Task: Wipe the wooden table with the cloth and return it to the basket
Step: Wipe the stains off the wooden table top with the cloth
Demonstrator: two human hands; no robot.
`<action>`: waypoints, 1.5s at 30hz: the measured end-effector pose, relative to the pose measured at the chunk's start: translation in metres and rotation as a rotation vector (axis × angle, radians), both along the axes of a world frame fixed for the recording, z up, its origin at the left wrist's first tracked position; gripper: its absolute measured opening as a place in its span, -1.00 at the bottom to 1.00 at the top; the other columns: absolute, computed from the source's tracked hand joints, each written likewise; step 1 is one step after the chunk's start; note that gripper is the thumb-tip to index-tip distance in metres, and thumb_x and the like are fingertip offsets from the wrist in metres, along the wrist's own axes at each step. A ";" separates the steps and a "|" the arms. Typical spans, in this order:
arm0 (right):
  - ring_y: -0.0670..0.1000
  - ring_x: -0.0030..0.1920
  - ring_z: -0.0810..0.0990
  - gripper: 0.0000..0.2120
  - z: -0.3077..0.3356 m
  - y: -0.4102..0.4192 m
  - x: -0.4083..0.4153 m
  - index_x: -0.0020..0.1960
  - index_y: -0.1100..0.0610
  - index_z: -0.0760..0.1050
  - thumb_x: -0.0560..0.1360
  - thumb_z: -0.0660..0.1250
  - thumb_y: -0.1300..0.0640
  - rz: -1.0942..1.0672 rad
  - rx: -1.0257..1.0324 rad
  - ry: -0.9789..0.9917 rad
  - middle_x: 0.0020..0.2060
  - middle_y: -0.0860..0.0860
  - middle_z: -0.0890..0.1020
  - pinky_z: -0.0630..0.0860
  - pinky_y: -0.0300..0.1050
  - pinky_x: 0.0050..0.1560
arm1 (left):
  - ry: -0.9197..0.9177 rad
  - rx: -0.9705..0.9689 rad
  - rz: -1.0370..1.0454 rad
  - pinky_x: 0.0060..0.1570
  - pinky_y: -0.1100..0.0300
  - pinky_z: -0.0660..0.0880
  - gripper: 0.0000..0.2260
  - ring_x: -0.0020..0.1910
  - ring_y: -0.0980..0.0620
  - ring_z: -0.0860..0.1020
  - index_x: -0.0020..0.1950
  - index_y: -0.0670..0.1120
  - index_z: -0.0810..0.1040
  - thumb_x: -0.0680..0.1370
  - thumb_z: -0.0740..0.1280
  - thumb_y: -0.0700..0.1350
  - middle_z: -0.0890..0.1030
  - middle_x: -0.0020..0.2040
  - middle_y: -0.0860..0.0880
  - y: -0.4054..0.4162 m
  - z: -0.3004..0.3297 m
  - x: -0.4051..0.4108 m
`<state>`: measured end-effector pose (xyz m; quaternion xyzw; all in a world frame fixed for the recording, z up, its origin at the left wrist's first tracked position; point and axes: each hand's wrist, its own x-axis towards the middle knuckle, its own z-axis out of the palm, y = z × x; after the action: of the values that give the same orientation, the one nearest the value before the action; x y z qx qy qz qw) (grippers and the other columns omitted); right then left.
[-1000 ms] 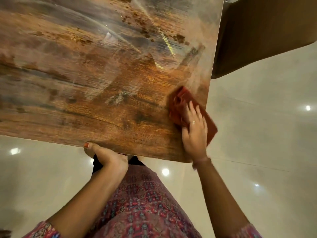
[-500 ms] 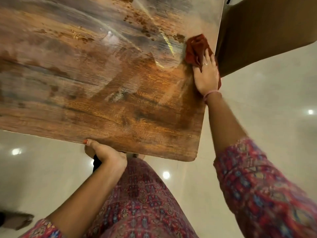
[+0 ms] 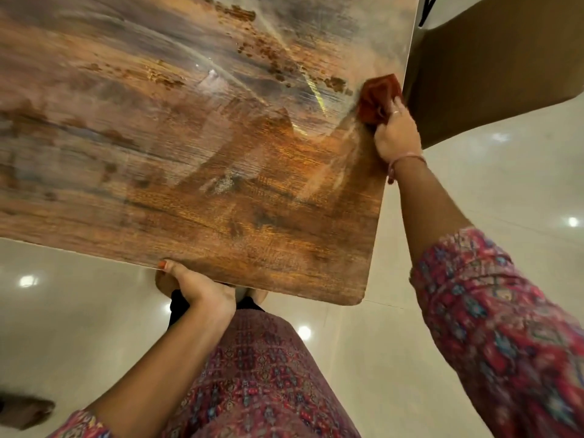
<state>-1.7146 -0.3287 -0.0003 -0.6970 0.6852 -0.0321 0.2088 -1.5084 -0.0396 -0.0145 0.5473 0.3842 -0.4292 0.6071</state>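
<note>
The wooden table [image 3: 196, 153] fills the upper left of the head view, its glossy top streaked with wipe marks. A rust-red cloth [image 3: 377, 96] lies bunched on the tabletop close to the right edge. My right hand [image 3: 396, 134] presses on the near side of the cloth and grips it, fingers partly buried in the folds. My left hand [image 3: 196, 287] clasps the table's near edge, thumb on top and fingers hidden underneath. No basket is in view.
A brown chair or panel [image 3: 493, 64] stands right beside the table's right edge. Glossy pale floor tiles [image 3: 474, 191] surround the table. A foot or sandal [image 3: 25, 409] shows at the lower left.
My right hand has swept the cloth from the table's near right corner up along the right edge; in the last half second it barely moved. My left hand stayed on the near edge.
</note>
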 end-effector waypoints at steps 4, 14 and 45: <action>0.14 0.52 0.14 -0.46 -0.001 0.053 0.014 0.54 0.19 0.15 0.56 0.10 0.27 0.008 -0.014 -0.013 0.51 0.11 0.23 0.05 -0.01 0.53 | 0.012 0.021 0.011 0.37 -0.08 0.32 -0.31 0.36 -0.10 0.40 0.51 0.05 0.22 0.50 0.06 0.41 0.36 0.45 -0.05 -0.001 0.002 0.000; 0.24 0.27 0.38 -0.61 -0.007 0.074 0.016 0.27 0.36 0.37 0.47 0.18 0.28 0.172 -0.189 0.128 0.26 0.26 0.42 0.25 -0.01 0.36 | 0.021 0.000 0.017 0.31 -0.10 0.36 -0.35 0.34 -0.12 0.42 0.50 0.08 0.23 0.51 0.06 0.40 0.38 0.44 -0.05 0.000 -0.001 0.000; 0.33 0.50 0.07 -0.50 0.002 0.254 0.095 0.55 0.26 -0.15 0.68 -0.05 0.21 0.214 0.049 0.357 0.51 0.33 0.04 0.17 0.16 0.46 | 0.133 0.001 -0.137 0.12 -0.14 0.40 -0.39 0.41 -0.13 0.34 0.52 0.24 0.07 0.51 0.01 0.41 0.26 0.51 0.01 0.009 0.007 0.020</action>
<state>-1.6192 -0.0746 0.0012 -0.7553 0.6338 0.1311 0.1030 -1.4881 -0.0306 -0.0076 0.5428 0.3855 -0.5049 0.5494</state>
